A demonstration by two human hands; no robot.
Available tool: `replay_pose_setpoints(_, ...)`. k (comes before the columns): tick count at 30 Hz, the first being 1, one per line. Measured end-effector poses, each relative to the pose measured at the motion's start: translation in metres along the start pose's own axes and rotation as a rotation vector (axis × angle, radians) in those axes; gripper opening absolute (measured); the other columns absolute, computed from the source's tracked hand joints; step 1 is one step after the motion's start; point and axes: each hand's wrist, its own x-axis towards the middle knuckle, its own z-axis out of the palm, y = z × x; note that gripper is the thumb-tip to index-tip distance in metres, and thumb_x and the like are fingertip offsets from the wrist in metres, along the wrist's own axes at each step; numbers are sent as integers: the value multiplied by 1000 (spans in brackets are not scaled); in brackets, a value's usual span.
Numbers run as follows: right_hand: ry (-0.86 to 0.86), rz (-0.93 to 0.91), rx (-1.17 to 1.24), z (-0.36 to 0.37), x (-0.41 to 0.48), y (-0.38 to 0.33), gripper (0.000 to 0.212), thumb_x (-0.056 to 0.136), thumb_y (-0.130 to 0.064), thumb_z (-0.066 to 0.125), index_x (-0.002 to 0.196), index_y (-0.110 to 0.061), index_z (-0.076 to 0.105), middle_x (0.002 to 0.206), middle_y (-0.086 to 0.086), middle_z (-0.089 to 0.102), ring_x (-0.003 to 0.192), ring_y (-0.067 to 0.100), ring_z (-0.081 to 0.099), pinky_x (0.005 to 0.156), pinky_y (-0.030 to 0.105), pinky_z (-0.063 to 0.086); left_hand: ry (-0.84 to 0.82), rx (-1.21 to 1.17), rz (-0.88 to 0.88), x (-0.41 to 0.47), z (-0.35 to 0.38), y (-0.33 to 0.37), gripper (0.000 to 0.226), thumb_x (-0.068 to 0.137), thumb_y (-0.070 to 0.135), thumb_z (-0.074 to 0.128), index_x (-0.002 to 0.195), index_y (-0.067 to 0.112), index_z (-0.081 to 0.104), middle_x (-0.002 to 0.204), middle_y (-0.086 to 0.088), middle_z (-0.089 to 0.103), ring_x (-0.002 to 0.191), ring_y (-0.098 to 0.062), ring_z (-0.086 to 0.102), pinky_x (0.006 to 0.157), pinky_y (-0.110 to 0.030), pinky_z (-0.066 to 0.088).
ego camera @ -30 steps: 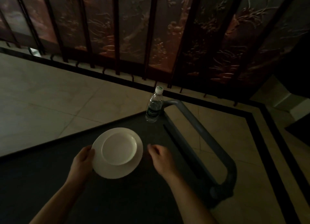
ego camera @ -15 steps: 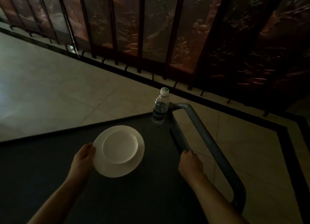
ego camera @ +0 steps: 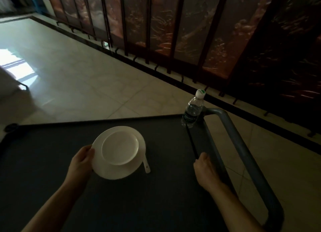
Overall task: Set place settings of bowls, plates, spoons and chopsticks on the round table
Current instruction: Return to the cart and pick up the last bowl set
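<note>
Head view, dim light, and the left hand grips the near-left rim of a white plate, fingers curled under it and thumb on the edge. A smaller white plate sits stacked on top, shifted toward the far side. From under the right edge of the stack pokes the white handle of a spoon, pointing toward the camera; whether it rests on the surface or is pinned under the plate, I cannot tell. The stack is over the dark flat top of a cart, about mid-surface, and it is not clear whether it touches the top or is lifted just off it.

Over to the right hand: it is at the cart's right edge, fingers bent down, just at the near end of a pair of dark chopsticks that lie along that edge. In this gloom I cannot tell if the fingers are closed on them or only touching.

At the far right corner of the cart stands a clear water bottle with a white cap, upright, just beside the grey tubular handle that loops around the cart's right side. Beyond lie pale floor tiles and a dark carved folding screen.
</note>
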Motion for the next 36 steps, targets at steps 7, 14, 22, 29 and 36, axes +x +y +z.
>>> replay_pose_setpoints(7, -109, 13, 388, 13, -6, -73, 27, 97, -39, 55, 115, -20, 52, 109, 2, 59, 90, 12, 61, 62, 19, 45, 83, -55, -51, -6, -45, -17, 22, 101, 29, 45, 120, 27, 56, 110, -6, 63, 93, -30, 66, 66, -38, 54)
replay_pose_setpoints(14, -170, -6, 499, 35, -13, -148, 23, 85, -48, 69, 83, -27, 59, 79, -4, 64, 65, 6, 63, 48, 17, 42, 127, -85, -87, -18, -74, -24, 17, 101, 29, 45, 107, 36, 59, 110, -5, 63, 95, -29, 67, 68, -41, 56)
replay_pose_setpoints(22, -203, 57, 328, 57, -8, -180, 24, 81, -39, 76, 90, -27, 57, 85, -4, 60, 66, 7, 61, 46, 18, 39, 149, -110, -80, -28, -108, -30, 17, 100, 32, 45, 105, 42, 57, 112, -2, 64, 96, -25, 68, 73, -43, 58)
replay_pose_setpoints(29, -328, 69, 680, 52, -20, -202, 19, 94, -30, 61, 108, -17, 57, 88, 2, 68, 81, 16, 65, 62, 29, 46, 170, -133, -41, -31, -140, -28, 16, 100, 32, 45, 108, 38, 58, 109, -1, 66, 95, -23, 68, 75, -43, 58)
replay_pose_setpoints(36, -443, -95, 1156, 19, -81, -290, 23, 97, -33, 56, 103, -12, 62, 62, -5, 48, 51, 7, 44, 48, 23, 38, 185, -170, -24, -32, -174, -15, 16, 101, 30, 45, 110, 35, 57, 109, 0, 65, 95, -21, 68, 74, -38, 56)
